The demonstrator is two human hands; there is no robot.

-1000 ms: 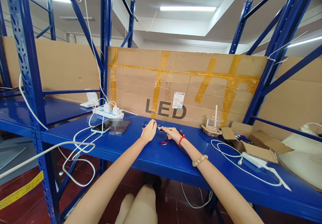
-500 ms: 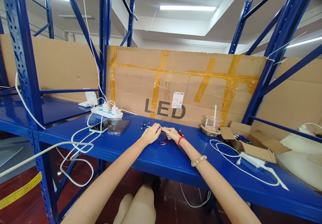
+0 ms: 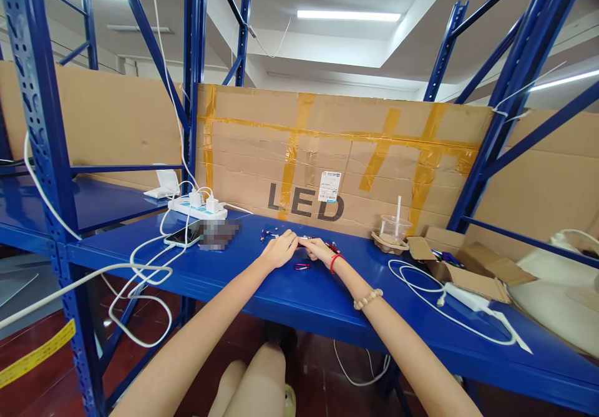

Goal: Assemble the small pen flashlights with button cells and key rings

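Observation:
My left hand (image 3: 281,248) and my right hand (image 3: 318,250) meet over the middle of the blue tabletop (image 3: 262,286). Both have their fingers pinched together at the fingertips. Whatever lies between them is too small and too hidden to name. On the table just in front of my hands is a small red piece, perhaps a carabiner clip (image 3: 302,267). Small blue and silver pieces (image 3: 267,235) lie beyond my left hand. More small red pieces (image 3: 332,246) show behind my right hand.
To the left are a white power strip (image 3: 199,208), a phone (image 3: 182,235) and looped white cables. At the right stand a plastic cup (image 3: 394,228) in a holder, an open cardboard box (image 3: 477,279) and a white cable. A large cardboard panel (image 3: 248,148) closes off the back.
Both hands stay together in nearly the same place, with only a slight shift of the fingers. The whole view has drifted a little.

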